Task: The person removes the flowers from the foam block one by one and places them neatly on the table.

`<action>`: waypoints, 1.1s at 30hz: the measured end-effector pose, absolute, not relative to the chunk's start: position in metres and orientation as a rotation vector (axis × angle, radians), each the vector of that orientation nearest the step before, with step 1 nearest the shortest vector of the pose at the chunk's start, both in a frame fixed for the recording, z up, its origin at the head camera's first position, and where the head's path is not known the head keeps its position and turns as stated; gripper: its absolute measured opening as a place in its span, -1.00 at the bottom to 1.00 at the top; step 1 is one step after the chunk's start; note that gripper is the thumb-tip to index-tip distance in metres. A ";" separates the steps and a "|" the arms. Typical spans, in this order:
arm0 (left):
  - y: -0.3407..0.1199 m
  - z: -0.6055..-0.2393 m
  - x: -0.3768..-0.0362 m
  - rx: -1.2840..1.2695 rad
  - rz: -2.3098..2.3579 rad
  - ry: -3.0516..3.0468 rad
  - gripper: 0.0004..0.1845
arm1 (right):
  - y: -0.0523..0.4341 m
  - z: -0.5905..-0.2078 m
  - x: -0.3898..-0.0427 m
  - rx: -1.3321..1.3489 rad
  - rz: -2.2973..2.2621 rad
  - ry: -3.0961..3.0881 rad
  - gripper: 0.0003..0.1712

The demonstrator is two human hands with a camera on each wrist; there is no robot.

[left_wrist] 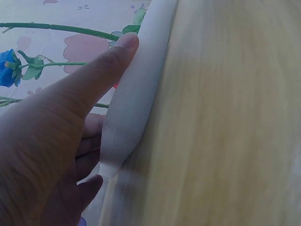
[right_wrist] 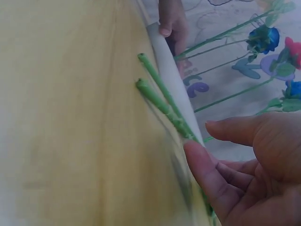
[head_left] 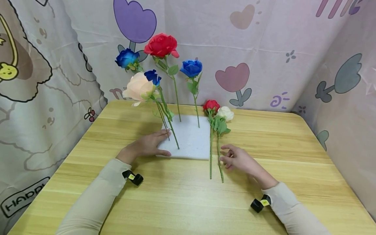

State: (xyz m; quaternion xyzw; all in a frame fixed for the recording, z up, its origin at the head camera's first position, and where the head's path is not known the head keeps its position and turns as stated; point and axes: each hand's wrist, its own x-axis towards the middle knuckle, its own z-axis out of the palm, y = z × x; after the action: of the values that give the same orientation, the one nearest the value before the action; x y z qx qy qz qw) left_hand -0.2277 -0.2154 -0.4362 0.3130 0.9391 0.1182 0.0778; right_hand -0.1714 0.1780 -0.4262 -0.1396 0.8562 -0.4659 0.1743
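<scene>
Two loose stems lying side by side on the wooden table (head_left: 188,202), a red rose (head_left: 211,105) and a white rose (head_left: 225,113) at their far ends, just off the three o'clock edge of the white foam block (head_left: 192,143). Right hand (head_left: 239,160) at their three o'clock, fingers relaxed and slightly spread, fingertips (right_wrist: 200,157) at the nearer stem, possibly touching it, though hard to say from the wrist view. Left hand (head_left: 147,146) at the block's nine o'clock, fingers straight and together on top, thumb (left_wrist: 101,70) pressed along the near edge. Upright in the foam: peach, red and three blue roses. Around twelve o'clock, a cartoon-printed cloth backdrop (head_left: 264,49).
</scene>
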 end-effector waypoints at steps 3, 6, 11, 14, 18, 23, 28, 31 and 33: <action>-0.215 -0.435 -0.228 0.943 0.353 2.812 0.17 | 0.175 -0.420 -0.173 -0.444 -1.281 2.494 -0.43; -0.215 -0.435 -0.228 0.956 0.352 2.811 0.17 | 0.170 -0.413 -0.175 -0.487 -1.252 2.552 -0.46; -0.215 -0.435 -0.228 0.957 0.349 2.811 0.17 | 0.157 -0.403 -0.180 -0.597 -1.192 2.641 -0.49; -0.216 -0.435 -0.228 0.948 0.343 2.811 0.18 | 0.148 -0.399 -0.181 -0.695 -1.143 2.678 -0.50; -0.215 -0.434 -0.227 0.942 0.349 2.803 0.17 | 0.137 -0.396 -0.183 -0.783 -1.133 2.661 -0.53; -0.214 -0.433 -0.227 0.937 0.351 2.805 0.17 | 0.124 -0.395 -0.186 -0.832 -1.203 2.571 -0.54; -0.214 -0.435 -0.227 0.960 0.358 2.824 0.18 | 0.111 -0.397 -0.188 -0.898 -1.240 2.524 -0.54; -0.215 -0.436 -0.227 0.968 0.347 2.836 0.18 | 0.103 -0.398 -0.189 -0.939 -1.244 2.520 -0.54; -0.215 -0.437 -0.227 0.961 0.339 2.842 0.18 | 0.098 -0.399 -0.190 -0.963 -1.255 2.511 -0.55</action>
State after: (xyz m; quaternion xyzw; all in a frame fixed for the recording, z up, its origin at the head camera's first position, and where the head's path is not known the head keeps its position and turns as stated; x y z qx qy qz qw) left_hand -0.2270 -0.2152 -0.4372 0.3179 0.9395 0.1121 0.0612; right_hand -0.1898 0.0983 -0.3986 -0.3233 0.8429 -0.4212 0.0868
